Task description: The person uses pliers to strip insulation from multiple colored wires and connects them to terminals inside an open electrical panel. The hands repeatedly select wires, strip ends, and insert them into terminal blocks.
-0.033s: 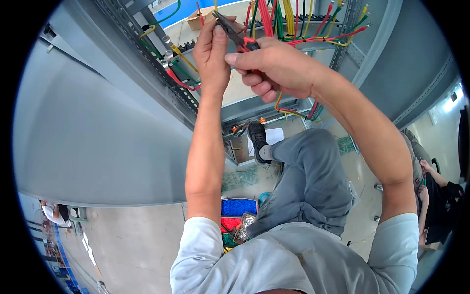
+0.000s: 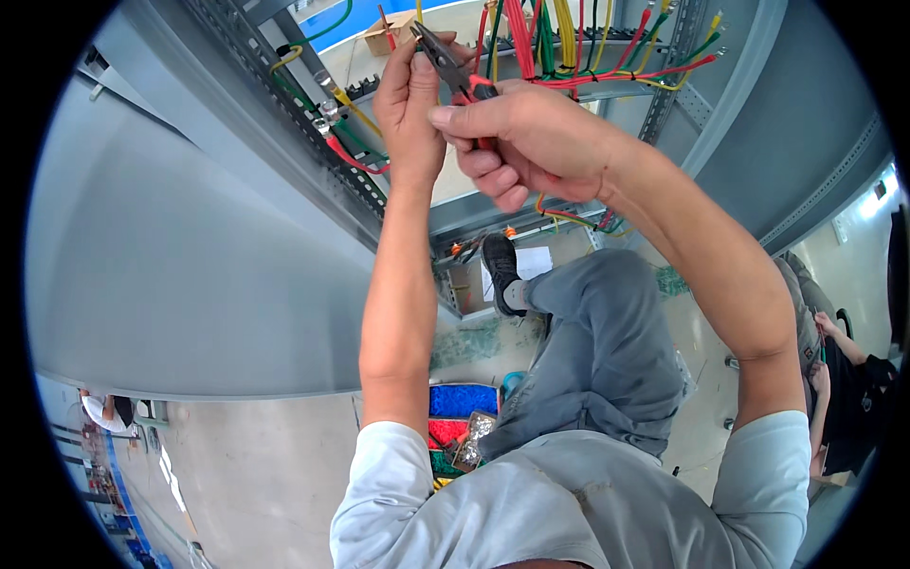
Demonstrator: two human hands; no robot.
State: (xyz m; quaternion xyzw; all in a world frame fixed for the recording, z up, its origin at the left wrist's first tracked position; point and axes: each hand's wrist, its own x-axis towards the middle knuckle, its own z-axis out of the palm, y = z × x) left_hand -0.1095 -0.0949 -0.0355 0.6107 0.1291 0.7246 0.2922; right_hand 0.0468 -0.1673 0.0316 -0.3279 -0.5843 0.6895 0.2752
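Note:
My right hand (image 2: 517,137) is wrapped round long-nose pliers (image 2: 453,68) with red and black handles. Their jaws point up and left, and the tips lie just above my left thumb. My left hand (image 2: 409,119) is raised beside them, thumb pressed against bent fingers. A small, shiny bit shows at the plier tips by that thumb, too small to name. Most of what the left fingers pinch is hidden. Behind both hands, red wires (image 2: 518,38), green wires (image 2: 544,47) and yellow wires (image 2: 564,38) hang in bundles inside a grey metal cabinet frame (image 2: 654,104).
Left of my arm stands a large grey panel (image 2: 209,266). Capped cable ends (image 2: 327,109) stick out along the left perforated rail. Below, bins with blue pieces (image 2: 462,400) and red pieces (image 2: 444,432) sit by my leg. At right, another person's hands (image 2: 823,351) hold thin wires.
My right hand and the pliers' handles have shifted slightly left and down. The plier tips stay by my left thumb, and my left hand has hardly moved.

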